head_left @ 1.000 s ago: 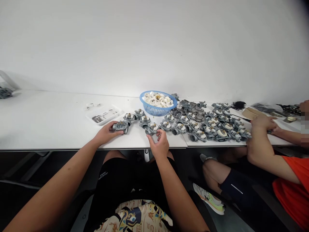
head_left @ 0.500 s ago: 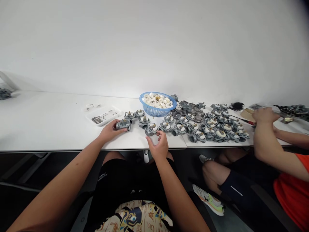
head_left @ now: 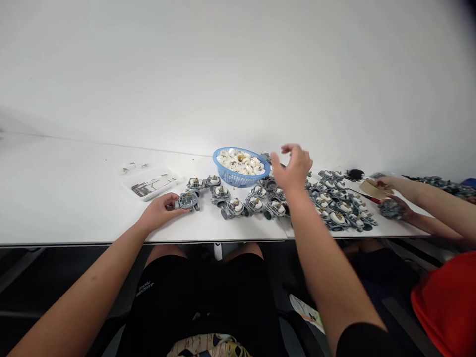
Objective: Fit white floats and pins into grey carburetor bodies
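Note:
My left hand [head_left: 162, 212] grips a grey metal carburetor [head_left: 188, 201] at the table's front left; its top shows no white float. My right hand [head_left: 293, 167] is raised over the parts right of the basket, thumb and fingers apart, with nothing seen in it. Between my hands stand several carburetors with white floats, one of them a carburetor [head_left: 235, 207] close to the front edge. Behind them is a blue plastic basket [head_left: 241, 180] heaped with white floats [head_left: 238, 161]. My right hand and forearm hide part of the carburetors behind them.
A white tray [head_left: 143, 197] with thin metal pins lies at the left, small white pieces [head_left: 134, 166] behind it. More float-fitted carburetors [head_left: 336, 218] crowd the right. Beyond them a co-worker's hands [head_left: 394, 198] hold a grey part near a red-handled tool [head_left: 373, 199].
My right hand has left the carburetor near the front edge and swung up and right over the parts. The left hand keeps its carburetor, which now shows more of its top.

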Demonstrator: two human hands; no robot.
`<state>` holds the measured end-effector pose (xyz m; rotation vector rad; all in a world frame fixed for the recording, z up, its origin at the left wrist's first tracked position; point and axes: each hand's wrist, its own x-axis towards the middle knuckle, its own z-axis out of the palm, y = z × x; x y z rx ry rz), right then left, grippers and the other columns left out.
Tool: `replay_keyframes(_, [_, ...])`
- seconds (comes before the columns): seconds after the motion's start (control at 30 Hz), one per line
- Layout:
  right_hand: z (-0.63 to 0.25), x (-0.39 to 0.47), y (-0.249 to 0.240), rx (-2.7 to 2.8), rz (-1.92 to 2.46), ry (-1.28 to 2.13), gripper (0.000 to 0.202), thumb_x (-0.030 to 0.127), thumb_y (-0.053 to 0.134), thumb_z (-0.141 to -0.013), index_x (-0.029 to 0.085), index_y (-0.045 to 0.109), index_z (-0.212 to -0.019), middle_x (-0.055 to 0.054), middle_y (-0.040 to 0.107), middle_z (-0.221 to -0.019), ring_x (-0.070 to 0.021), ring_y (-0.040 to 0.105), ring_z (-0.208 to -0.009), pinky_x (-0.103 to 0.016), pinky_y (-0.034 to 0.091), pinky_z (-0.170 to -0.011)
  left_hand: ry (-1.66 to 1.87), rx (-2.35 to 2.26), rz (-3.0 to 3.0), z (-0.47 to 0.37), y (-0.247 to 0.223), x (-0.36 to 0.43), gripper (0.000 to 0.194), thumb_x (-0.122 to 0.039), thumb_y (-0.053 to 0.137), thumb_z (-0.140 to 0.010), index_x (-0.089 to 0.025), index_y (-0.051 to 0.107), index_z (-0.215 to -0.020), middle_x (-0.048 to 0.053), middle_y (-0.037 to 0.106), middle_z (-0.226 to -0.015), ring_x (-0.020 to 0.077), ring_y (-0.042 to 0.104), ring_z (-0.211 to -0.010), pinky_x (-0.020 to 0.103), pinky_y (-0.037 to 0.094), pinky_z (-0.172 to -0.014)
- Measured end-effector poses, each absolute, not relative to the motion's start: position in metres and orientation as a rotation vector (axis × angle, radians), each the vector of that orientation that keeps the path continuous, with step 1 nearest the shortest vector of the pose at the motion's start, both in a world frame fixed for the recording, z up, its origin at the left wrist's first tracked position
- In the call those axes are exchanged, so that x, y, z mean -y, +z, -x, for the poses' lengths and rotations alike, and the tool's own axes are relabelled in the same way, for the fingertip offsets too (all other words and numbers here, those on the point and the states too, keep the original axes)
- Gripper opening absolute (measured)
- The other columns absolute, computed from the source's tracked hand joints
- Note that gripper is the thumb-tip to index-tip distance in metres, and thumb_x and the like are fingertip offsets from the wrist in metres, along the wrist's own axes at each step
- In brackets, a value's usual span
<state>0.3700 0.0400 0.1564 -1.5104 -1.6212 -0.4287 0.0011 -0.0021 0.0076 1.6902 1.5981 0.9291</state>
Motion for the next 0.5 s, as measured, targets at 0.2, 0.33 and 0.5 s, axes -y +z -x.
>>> replay_keyframes(0.2, [-0.373,-0.166,0.178,2.221,2.104,-0.054,0.043,0.047,0.05,-0.099,0.021,0.061,-0.132,-0.013,0.066,-0.133,-0.0281,0.06,-0.117,-0.039,0.044,-0.099,0.973,-1.528,-1.699,0.0,0.006,0.001,0.065,-0.073,0.082,-0.061,-0.023,0.065,-0.098,0.003,0.066,-0.085,0.0237,0.06,-0.078,0.033,0.043,-0.067])
replay_keyframes(0.33, [-0.356,-0.19,0.146,2.309,2.187,-0.048,0.042,0.046,0.059,-0.094,0.019,0.069,-0.124,-0.018,0.068,-0.129,-0.0316,0.063,-0.113,-0.042,0.047,-0.094,0.95,-1.516,-1.726,-0.001,0.004,0.001,0.063,-0.074,0.078,-0.064,-0.023,0.066,-0.1,0.002,0.063,-0.08,0.0236,0.058,-0.074,0.033,0.043,-0.066])
replay_keyframes(0.5, [-0.355,-0.198,0.123,2.351,2.246,-0.034,0.027,0.036,0.064,-0.089,0.018,0.074,-0.106,-0.015,0.073,-0.112,-0.0282,0.065,-0.099,-0.037,0.047,-0.085,0.946,-1.5,-1.688,-0.001,0.007,0.003,0.065,-0.073,0.079,-0.064,-0.024,0.065,-0.105,0.002,0.062,-0.082,0.0219,0.057,-0.072,0.033,0.043,-0.067])
